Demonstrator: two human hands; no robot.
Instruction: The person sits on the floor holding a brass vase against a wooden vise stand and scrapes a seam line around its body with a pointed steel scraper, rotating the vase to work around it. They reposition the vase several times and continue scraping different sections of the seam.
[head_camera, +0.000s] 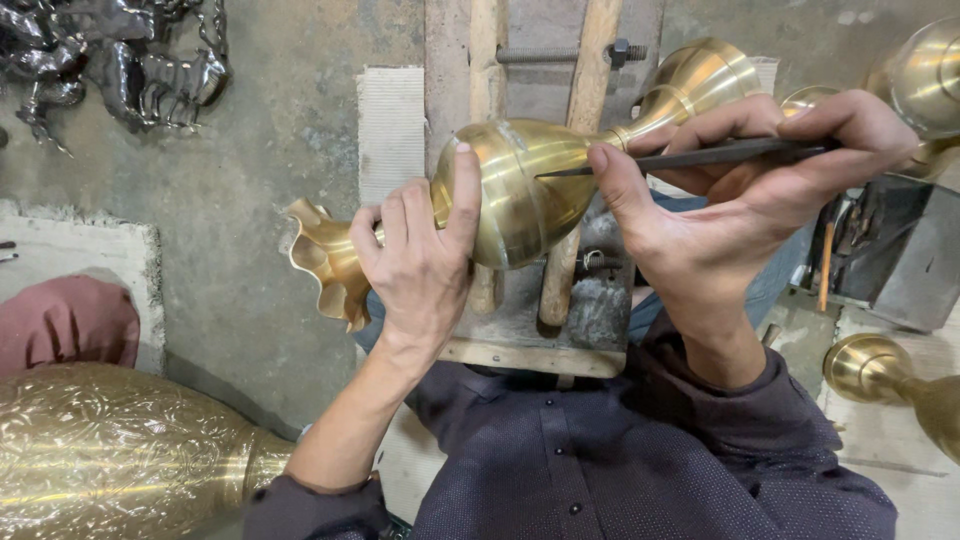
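Head view: brass vase (520, 190) lies sideways on a wooden rest (560, 300). Left hand (420, 260) wraps its neck, thumb pressed on the belly, prob. to steady it. Right hand (740, 200) pinches a dark graver (690, 156), tip on the metal. Bare concrete floor (270, 200), more brassware (110, 450) around.

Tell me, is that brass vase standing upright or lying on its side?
On its side. The brass vase lies across a wooden stand, frilled mouth left, foot right, steadied by the left hand.
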